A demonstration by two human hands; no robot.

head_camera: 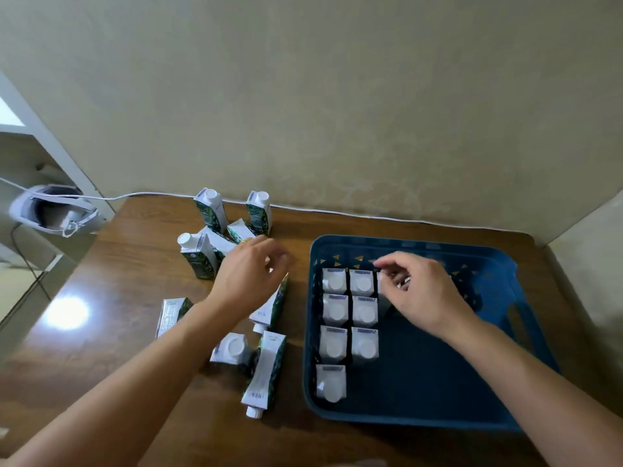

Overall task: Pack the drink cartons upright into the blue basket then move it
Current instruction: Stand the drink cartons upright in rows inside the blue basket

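Observation:
The blue basket (418,243) sits on the right of the wooden table (118,274). Several white-topped drink cartons (335,311) stand upright in two columns along its left side. My right hand (424,291) is inside the basket, closed on another carton (385,298) at the back row, beside the second column. My left hand (249,274) hovers with fingers apart over the loose cartons left of the basket. A lying carton (269,306) is just under it. More cartons stand upright at the back (210,207) and lie near the front (263,372).
A white cable (337,212) runs along the table's back edge against the beige wall. A white device (50,210) rests off the table's far left corner. The basket's right half (455,365) shows bare blue floor.

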